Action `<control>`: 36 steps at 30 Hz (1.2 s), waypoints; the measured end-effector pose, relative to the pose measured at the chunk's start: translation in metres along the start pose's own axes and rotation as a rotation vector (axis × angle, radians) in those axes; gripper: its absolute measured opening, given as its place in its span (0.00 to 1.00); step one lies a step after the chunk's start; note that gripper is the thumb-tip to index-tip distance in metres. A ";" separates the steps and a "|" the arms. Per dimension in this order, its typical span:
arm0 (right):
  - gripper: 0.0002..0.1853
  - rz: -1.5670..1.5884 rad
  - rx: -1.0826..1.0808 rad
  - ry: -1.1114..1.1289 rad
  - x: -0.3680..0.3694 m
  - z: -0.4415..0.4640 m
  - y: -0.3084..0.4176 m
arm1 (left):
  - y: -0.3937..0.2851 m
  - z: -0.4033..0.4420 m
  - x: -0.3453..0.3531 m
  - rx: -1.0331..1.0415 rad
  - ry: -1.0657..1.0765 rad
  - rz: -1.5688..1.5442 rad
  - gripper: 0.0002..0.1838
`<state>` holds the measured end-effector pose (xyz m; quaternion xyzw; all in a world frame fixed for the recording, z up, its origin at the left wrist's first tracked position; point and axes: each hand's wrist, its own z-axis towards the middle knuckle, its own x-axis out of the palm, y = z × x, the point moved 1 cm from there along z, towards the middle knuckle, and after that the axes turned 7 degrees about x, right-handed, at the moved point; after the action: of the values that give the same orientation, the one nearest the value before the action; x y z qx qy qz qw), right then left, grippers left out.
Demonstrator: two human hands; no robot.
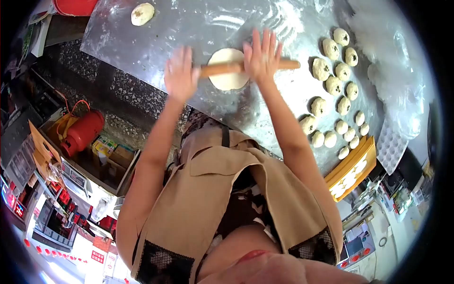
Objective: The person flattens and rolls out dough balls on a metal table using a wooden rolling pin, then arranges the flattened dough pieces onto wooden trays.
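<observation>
Across a flat round of dough (229,84) lies a wooden rolling pin (216,70). On the pin's left end rests my left hand (181,75), slightly blurred, with its fingers stretched out. My right hand (263,57) lies flat over the pin toward its right end, fingers extended and apart. Neither hand wraps around the pin. The dough round sits between my hands on the floured metal table (184,28). A dough ball (142,14) stands alone at the table's far left.
Several filled dough balls (334,86) and smaller plain ones (330,139) cover the table's right side. Clear plastic sheeting (397,61) lies beyond them. A yellow box (352,169) stands at the right edge. A red gas cylinder (84,132) is low on the left.
</observation>
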<state>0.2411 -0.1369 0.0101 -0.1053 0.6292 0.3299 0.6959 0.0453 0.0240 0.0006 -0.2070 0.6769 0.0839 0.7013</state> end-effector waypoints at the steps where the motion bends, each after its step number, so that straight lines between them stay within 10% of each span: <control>1: 0.29 0.071 -0.001 -0.098 0.016 0.036 0.005 | 0.012 0.031 -0.001 -0.011 -0.113 0.056 0.38; 6: 0.30 0.176 -0.030 -0.083 0.015 0.049 0.005 | 0.004 0.030 -0.007 -0.066 -0.128 0.017 0.37; 8: 0.32 0.032 -0.085 0.081 -0.007 -0.015 -0.015 | -0.025 -0.024 -0.007 -0.164 0.141 -0.224 0.39; 11: 0.30 0.073 -0.141 0.115 -0.031 -0.110 -0.041 | -0.055 -0.016 -0.022 -0.239 -0.031 -0.663 0.33; 15: 0.27 0.087 -0.234 0.187 -0.037 -0.139 -0.044 | -0.058 0.069 -0.012 0.072 -0.059 -0.506 0.24; 17: 0.27 0.092 -0.261 0.199 -0.037 -0.146 -0.044 | -0.050 0.069 -0.003 0.145 0.254 -0.453 0.17; 19: 0.26 0.099 -0.078 0.169 -0.059 -0.148 -0.013 | -0.021 0.005 -0.017 -0.204 0.301 -0.371 0.15; 24: 0.36 0.062 -0.042 0.175 -0.021 -0.111 0.000 | -0.002 -0.048 -0.025 0.068 -0.072 -0.037 0.28; 31: 0.30 0.081 -0.029 -0.280 0.011 0.053 0.002 | 0.038 0.094 -0.005 -0.043 -0.299 -0.047 0.32; 36: 0.34 -0.074 -0.127 0.153 -0.018 -0.089 -0.014 | -0.012 -0.060 -0.020 -0.015 -0.110 -0.101 0.30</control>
<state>0.1775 -0.2037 0.0068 -0.1975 0.6540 0.3341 0.6493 -0.0061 -0.0078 0.0226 -0.2411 0.6254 0.0647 0.7393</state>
